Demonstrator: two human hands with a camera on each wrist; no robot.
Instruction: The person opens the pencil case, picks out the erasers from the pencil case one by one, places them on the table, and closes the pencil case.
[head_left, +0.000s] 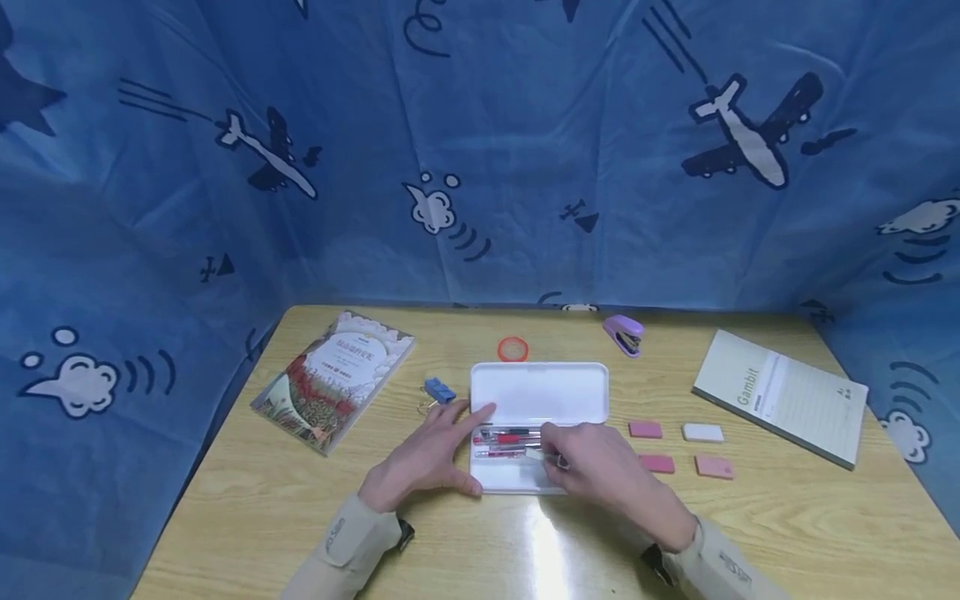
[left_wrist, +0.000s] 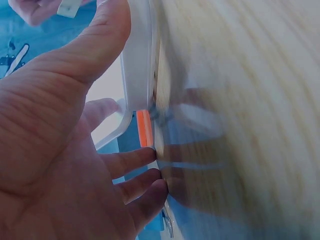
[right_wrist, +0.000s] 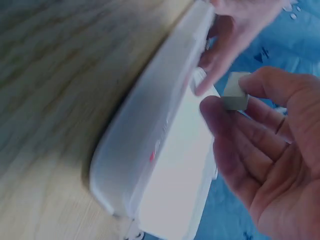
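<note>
right hand (head_left: 600,467) pinches small white block eraser (right_wrist: 235,91) over open white plastic pencil case (head_left: 536,421) | left hand (head_left: 431,454), fingers straight, steadies case's left edge | red pens (head_left: 506,437) lie inside | case mid-bench (head_left: 262,500) | orange tape ring (head_left: 512,348) behind

An open white pencil case (head_left: 538,392) lies on the wooden table (head_left: 247,500), with red pens (head_left: 507,437) between the two hands' fingers. The left hand (head_left: 427,457) rests at its left edge. The right hand (head_left: 600,468) holds a pale eraser (head_left: 537,454) at its fingertips over the tray. Pink erasers (head_left: 647,430) lie beyond the right hand's fingers.
</note>
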